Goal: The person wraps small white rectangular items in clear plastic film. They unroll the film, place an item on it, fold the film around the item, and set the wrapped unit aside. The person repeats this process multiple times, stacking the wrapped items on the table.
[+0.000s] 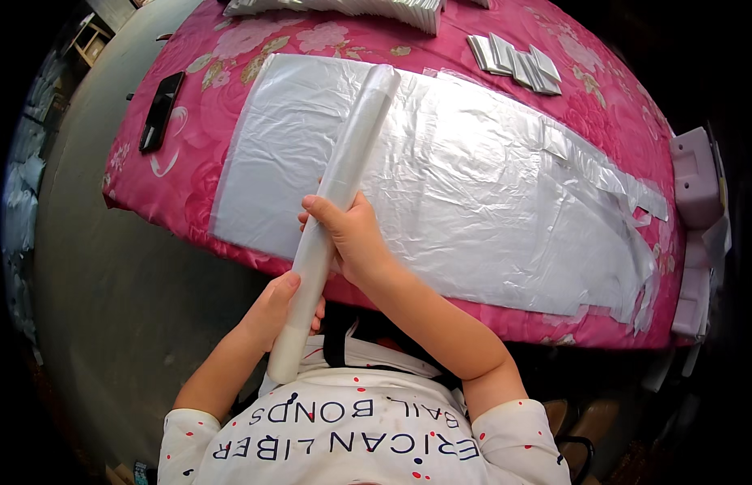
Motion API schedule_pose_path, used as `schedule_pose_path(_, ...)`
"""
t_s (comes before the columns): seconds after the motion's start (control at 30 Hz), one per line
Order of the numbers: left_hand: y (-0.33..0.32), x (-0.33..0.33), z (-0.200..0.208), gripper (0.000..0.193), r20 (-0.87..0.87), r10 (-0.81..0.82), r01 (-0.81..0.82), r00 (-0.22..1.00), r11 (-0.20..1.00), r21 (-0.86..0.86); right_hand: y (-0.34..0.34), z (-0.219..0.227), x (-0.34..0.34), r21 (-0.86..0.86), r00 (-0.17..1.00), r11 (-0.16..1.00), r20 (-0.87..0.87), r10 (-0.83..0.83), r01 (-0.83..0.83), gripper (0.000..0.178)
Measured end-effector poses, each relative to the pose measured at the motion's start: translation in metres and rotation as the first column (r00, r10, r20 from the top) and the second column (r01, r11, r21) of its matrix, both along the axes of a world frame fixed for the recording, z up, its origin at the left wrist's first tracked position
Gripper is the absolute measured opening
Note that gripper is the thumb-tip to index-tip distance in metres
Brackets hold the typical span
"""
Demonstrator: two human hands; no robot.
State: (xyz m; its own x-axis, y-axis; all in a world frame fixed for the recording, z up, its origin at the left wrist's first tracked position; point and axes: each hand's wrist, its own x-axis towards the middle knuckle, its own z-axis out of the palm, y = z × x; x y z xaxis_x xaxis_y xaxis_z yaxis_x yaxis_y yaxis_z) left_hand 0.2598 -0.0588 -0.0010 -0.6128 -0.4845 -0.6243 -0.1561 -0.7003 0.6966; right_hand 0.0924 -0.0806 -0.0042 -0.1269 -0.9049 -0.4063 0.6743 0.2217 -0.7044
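Observation:
A long whitish roll of plastic film slants from my lap up over the table, its far end above the spread sheets. My right hand grips it around the middle, thumb lying across the top. Lower down, near my body, my left hand is wrapped round the same roll, with some fingertips showing on its right side. Beneath the roll's far half, a stack of thin, shiny plastic sheets lies flat and wrinkled on the table. Its right end is ragged, with loose strips.
A pink flowered cloth covers the table. A black phone lies at the left. Small white folded packets sit at the far right, and a long row of white folded pieces at the far edge. Pale plastic containers stand beyond the right edge.

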Motion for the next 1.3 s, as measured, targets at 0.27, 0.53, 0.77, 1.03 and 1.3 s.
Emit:
schedule_pose_path(0.27, 0.011, 0.041, -0.010, 0.052, -0.117, -0.205, 0.229, 0.972, 0.937, 0.265, -0.010, 0.010, -0.152, -0.028, 0.925, 0.945, -0.202, -0.323, 0.325, 0.050)
schedule_pose_path(0.53, 0.015, 0.038, -0.008, 0.074, -0.015, -0.248, 0.247, 0.969, 0.955, 0.162, 0.014, 0.006, -0.176, -0.005, 0.902, 0.993, -0.418, -0.108, 0.117, 0.026)
schedule_pose_path(0.77, 0.019, 0.038, -0.006, 0.073, 0.057, -0.252, 0.247, 0.966, 0.966, 0.081, 0.008, 0.013, -0.156, 0.093, 0.759, 0.985, -0.627, 0.174, -0.148, 0.027)
schedule_pose_path(1.03, 0.019, 0.038, -0.008, 0.045, 0.034, -0.264, 0.261, 0.964, 0.963, 0.063, 0.004, 0.012, -0.158, 0.150, 0.674, 0.950, -0.675, 0.301, -0.275, 0.018)
schedule_pose_path(1.3, 0.009, 0.068, -0.011, 0.055, -0.002, -0.391, 0.386, 0.920, 0.907, 0.168, 0.014, 0.003, -0.245, 0.020, 0.598, 0.998, -0.802, -0.018, 0.056, 0.016)
